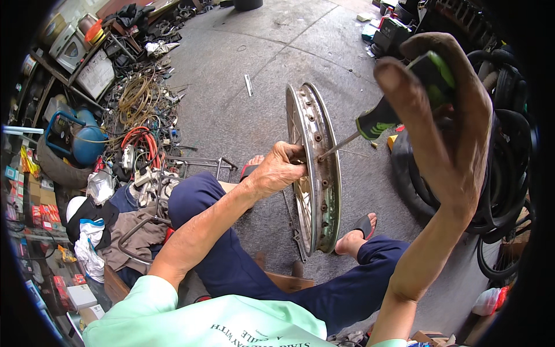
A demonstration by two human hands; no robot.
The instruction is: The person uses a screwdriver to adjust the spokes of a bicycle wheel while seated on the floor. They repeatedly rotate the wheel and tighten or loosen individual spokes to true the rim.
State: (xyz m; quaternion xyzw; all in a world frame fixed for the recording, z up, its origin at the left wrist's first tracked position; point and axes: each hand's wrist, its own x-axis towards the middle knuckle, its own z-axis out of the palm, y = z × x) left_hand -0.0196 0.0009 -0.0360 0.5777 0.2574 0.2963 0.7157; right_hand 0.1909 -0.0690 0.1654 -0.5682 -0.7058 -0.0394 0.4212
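Note:
A spoked metal wheel rim (332, 196) with no tyre stands upright between my knees, its outer channel turned to the right. Spoke holes with nipples run along that channel, and the metal looks worn and stained. My left hand (278, 170) is closed at the rim's left side, among the spokes; its fingertips are partly hidden there. In my right hand (448, 124), raised at the right, is a screwdriver (378, 118) with a black and green handle. Thumb and fingers curl round the handle, slightly blurred. The screwdriver's tip meets a nipple in the channel, near my left fingers.
Black tyres and tubes (509, 173) are piled at the right. Along the left lie tangled cables (139, 98), a blue tank (88, 139), clothes (139, 237) and small boxes (43, 217). A thin metal frame (217, 168) lies beyond my left knee. A flat strip (248, 85) rests on the floor ahead.

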